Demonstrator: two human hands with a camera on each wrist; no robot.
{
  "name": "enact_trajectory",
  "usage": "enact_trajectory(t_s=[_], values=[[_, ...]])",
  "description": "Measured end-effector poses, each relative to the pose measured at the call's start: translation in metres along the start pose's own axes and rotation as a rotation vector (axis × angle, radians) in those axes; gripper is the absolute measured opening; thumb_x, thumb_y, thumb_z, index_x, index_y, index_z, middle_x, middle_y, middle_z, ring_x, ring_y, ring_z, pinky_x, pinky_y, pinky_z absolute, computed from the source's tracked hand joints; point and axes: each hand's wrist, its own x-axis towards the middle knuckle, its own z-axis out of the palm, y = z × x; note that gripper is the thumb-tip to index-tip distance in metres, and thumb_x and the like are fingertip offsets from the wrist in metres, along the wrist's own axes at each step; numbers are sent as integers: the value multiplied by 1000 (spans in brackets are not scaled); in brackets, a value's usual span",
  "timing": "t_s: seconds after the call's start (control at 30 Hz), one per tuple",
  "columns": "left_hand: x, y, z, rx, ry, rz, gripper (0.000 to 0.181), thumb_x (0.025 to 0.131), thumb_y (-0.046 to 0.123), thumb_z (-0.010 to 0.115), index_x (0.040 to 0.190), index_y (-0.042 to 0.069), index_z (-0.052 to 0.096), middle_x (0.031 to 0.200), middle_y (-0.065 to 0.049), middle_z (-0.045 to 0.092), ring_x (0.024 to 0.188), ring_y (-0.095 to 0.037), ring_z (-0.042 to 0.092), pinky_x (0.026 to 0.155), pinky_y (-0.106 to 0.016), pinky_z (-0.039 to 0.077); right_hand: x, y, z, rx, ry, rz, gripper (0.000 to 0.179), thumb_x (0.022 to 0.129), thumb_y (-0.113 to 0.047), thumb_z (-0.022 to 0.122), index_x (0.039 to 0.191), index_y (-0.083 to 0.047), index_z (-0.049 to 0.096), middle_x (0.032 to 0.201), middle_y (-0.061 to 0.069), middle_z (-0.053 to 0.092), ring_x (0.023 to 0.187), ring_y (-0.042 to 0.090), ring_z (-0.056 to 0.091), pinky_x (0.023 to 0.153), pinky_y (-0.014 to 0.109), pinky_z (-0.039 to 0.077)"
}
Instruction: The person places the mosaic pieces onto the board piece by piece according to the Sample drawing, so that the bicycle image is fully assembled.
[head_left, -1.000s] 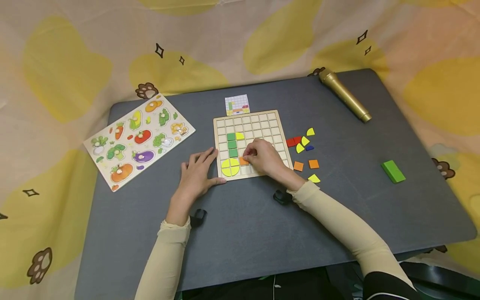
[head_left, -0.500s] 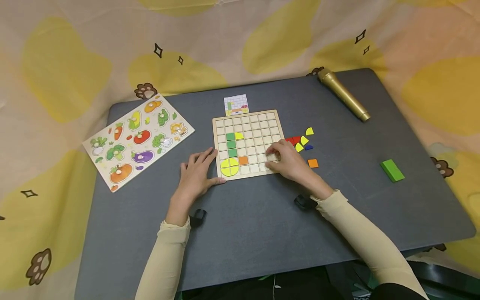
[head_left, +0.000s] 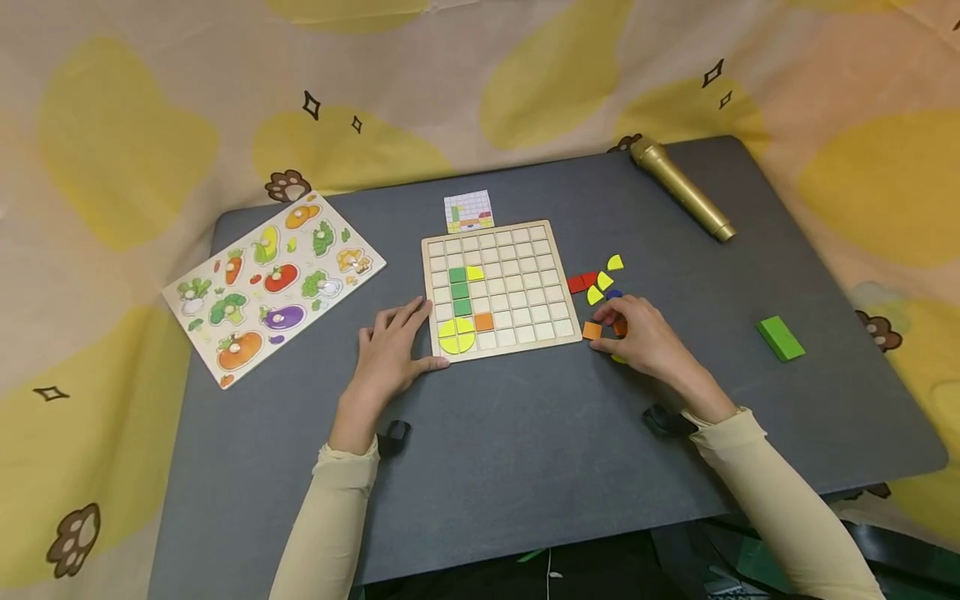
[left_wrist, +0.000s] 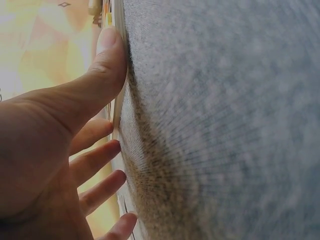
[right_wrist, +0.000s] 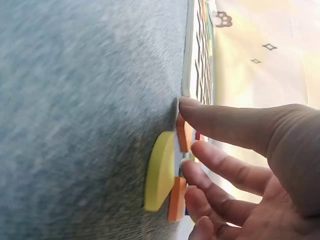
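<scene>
My left hand (head_left: 392, 343) rests beside the left edge of the wooden grid board (head_left: 517, 287), its thumb (left_wrist: 107, 55) against the near corner and fingers spread. On the board lie green tiles (head_left: 460, 291), yellow quarter-circle tiles (head_left: 456, 336) and one orange square tile (head_left: 483, 322). Right of the board, my right hand (head_left: 651, 342) pinches another orange square tile (right_wrist: 184, 132) at its edges between thumb and forefinger, low at the table. A further orange tile (right_wrist: 176, 199) lies under the other fingers, near a yellow quarter-circle tile (right_wrist: 160, 172).
Loose red tiles (head_left: 582, 282), yellow tiles (head_left: 604, 280) and a blue tile (head_left: 614, 294) lie beyond the right hand. A pattern card (head_left: 468, 210) touches the board's far edge. Around stand a vegetable puzzle (head_left: 273, 287), gold microphone (head_left: 682, 188) and green block (head_left: 781, 337).
My right hand has let go of an orange tile on the board and moved right to another orange tile beside it. The left hand stays at the board's edge.
</scene>
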Motion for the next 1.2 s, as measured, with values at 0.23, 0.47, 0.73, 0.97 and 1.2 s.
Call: enact_trajectory(t_s=[0.23,0.47,0.73,0.97,1.2], values=[[-1,-1,0,-1,4,1,102,88,44,86,170,20,30,178,-4,23,156,-36,26,108,-60,26,3,2,3,-16,16,13,27,91,-15,84,112,0,75,108,19,67,104,35,58,90,48,45],[0,-1,1,5,6,0,102,88,44,86,170,20,30,178,-4,23,156,-36,27,107,-59,26,13,-7,-5,-30,15,27,25,94,-14,82,112,2,75,105,20,70,96,33,61,86,44,47],[0,0,0,4,3,-1,102,88,43,86,170,20,30,178,-4,23,155,-35,27,108,-60,26,33,-28,13,51,10,-53,26,92,-11,82,113,2,74,104,18,70,94,31,61,86,42,47],[1,1,-1,0,0,-5,102,88,43,86,170,19,29,178,-5,23,156,-35,26,109,-60,25,53,-54,36,64,-51,-132,24,89,-8,82,109,0,75,102,14,69,92,28,60,86,40,50],[1,0,1,9,-2,-6,103,88,44,86,170,20,29,178,-4,23,156,-35,26,109,-61,26,64,-71,50,29,-72,-158,20,89,-10,82,107,-2,77,102,12,71,94,27,61,88,42,52]])
